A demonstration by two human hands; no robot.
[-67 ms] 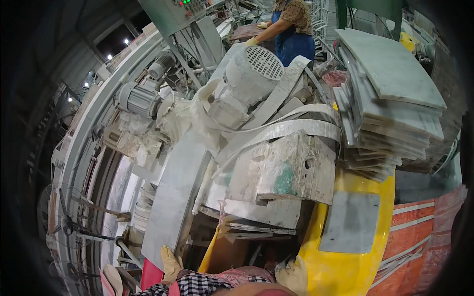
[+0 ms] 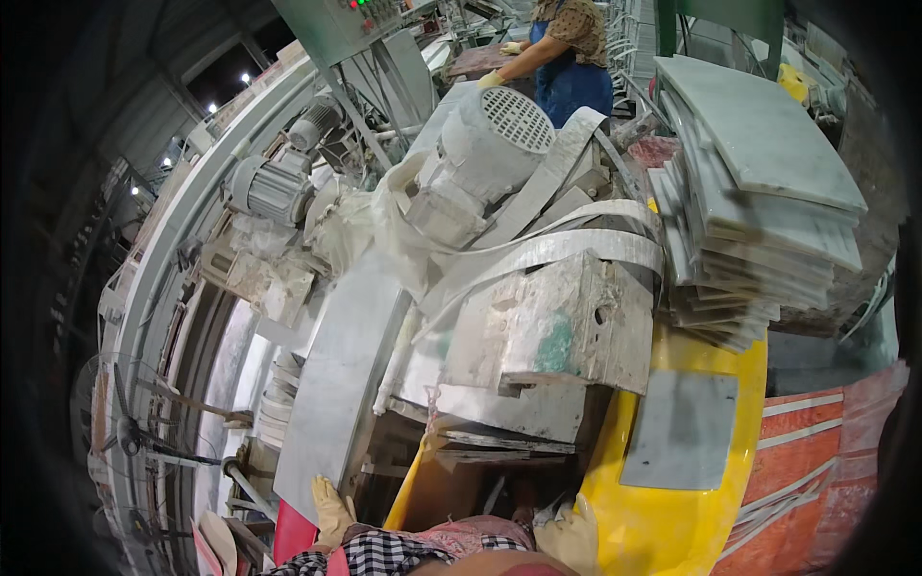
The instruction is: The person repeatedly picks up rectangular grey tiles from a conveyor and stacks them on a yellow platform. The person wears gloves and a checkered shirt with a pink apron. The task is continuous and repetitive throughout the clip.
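Note:
My left hand (image 2: 332, 514), in a pale yellow glove, lies open with its fingers stretched out on the near end of a long grey stone slab (image 2: 341, 350). The slab runs away from me, left of a dusty machine. My right hand (image 2: 568, 540), in the same kind of glove, rests low by the left edge of a bright yellow surface (image 2: 663, 533). Its fingers look loosely extended, with nothing visible in them. A square grey stone tile (image 2: 680, 432) lies flat on the yellow surface. Both hands are partly cut off by my clothing and the lower edge.
Ahead stand a dusty metal housing (image 2: 567, 326), a white belt (image 2: 567, 252) and a motor (image 2: 495, 144). Stacked marble slabs (image 2: 768, 202) rise at the right. A fan (image 2: 130, 432) is at the left. A co-worker (image 2: 571, 67) in a blue apron works at the far end.

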